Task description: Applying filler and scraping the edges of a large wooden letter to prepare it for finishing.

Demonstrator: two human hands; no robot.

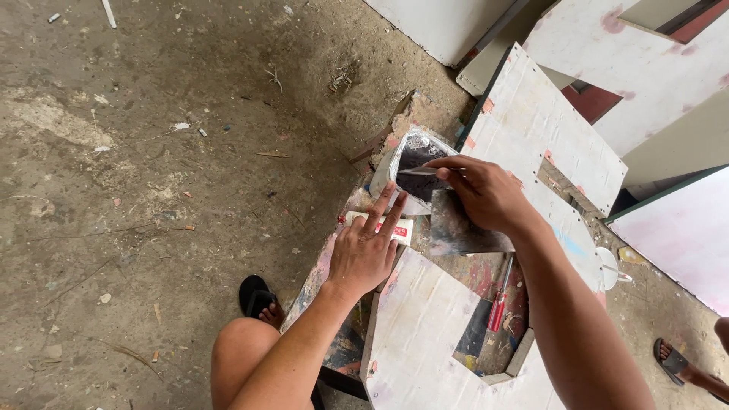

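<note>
Forearms reach down over a paint-stained bench [456, 243]. Left hand [363, 254] lies flat, fingers spread, on a small box [401, 228] at its far edge. Right hand [486, 193] pinches a thin blade [419, 171] inside the open can [410, 163] at the far corner; scraping steadily, can braced, seems best.

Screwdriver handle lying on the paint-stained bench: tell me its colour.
Red, on the screwdriver lying below the right hand; the head view shows it clearly.

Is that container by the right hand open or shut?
Open: the container tilts mouth-up showing dark contents, and the right hand holds a thin blade at its mouth.
</note>
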